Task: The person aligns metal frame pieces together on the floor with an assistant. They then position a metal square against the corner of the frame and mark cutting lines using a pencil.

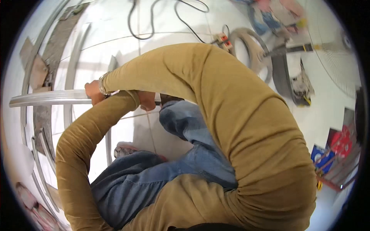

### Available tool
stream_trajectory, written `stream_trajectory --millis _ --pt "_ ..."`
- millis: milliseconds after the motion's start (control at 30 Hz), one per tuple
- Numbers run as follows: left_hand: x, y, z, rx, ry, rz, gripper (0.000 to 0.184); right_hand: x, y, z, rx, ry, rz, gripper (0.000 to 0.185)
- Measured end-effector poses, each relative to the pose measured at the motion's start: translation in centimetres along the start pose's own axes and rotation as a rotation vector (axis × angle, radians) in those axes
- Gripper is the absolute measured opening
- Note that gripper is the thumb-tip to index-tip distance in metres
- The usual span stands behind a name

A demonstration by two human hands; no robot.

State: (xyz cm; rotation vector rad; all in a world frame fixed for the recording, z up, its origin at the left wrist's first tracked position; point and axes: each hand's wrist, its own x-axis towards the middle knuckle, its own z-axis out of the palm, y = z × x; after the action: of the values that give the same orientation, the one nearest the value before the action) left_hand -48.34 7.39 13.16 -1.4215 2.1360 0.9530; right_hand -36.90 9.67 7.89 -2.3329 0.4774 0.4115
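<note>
The right hand (pixel 94 92) has its fingers wrapped round the metal bar (pixel 50 98), which reaches toward nine o'clock over other rails (pixel 75 61). At its three o'clock, the left hand (pixel 147 101) is half hidden; I cannot tell its grip. Uncrossed forearms (pixel 98 119) should steady the bar better.

Mustard-brown long-sleeved shirt (pixel 250 115), creased; faded blue jeans (pixel 189 161), wrinkled at knees; silvery wristband (pixel 102 84) at right cuff (pixel 108 80) edge; shoe (pixel 124 149) partly hidden, looks grey-patterned with reddish trim.
</note>
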Motion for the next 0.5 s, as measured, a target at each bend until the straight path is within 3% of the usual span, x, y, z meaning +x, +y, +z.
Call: stream_trajectory --millis 100,200,267,367,433,467,500 --pt "2.8 2.5 0.0 -0.01 0.049 0.125 0.04 -2.9 4.1 -0.6 0.149 0.176 0.171 0.076" --pt "4.5 4.6 1.3 -0.029 0.145 0.217 0.04 -5.4 5.5 -4.0 0.19 0.091 0.314 0.076" --pt "5.3 4.8 1.8 -0.046 0.212 0.256 0.041 -8.5 7.3 -6.0 0.187 0.058 0.085 0.08" --pt "5.9 5.1 2.3 -0.037 0.241 0.276 0.041 -10.3 8.3 -7.0 0.204 0.03 0.104 0.087" --pt "4.6 5.9 0.6 0.017 0.04 0.225 0.04 -11.1 7.9 -6.3 0.256 0.054 0.15 0.082" --pt "4.2 5.9 -0.1 0.083 -0.157 0.167 0.039 -10.4 8.2 -5.4 0.242 0.053 0.137 0.082" --pt "4.6 5.9 -0.2 0.079 -0.148 0.154 0.039 -9.4 8.8 -4.2 0.258 0.066 0.148 0.082"
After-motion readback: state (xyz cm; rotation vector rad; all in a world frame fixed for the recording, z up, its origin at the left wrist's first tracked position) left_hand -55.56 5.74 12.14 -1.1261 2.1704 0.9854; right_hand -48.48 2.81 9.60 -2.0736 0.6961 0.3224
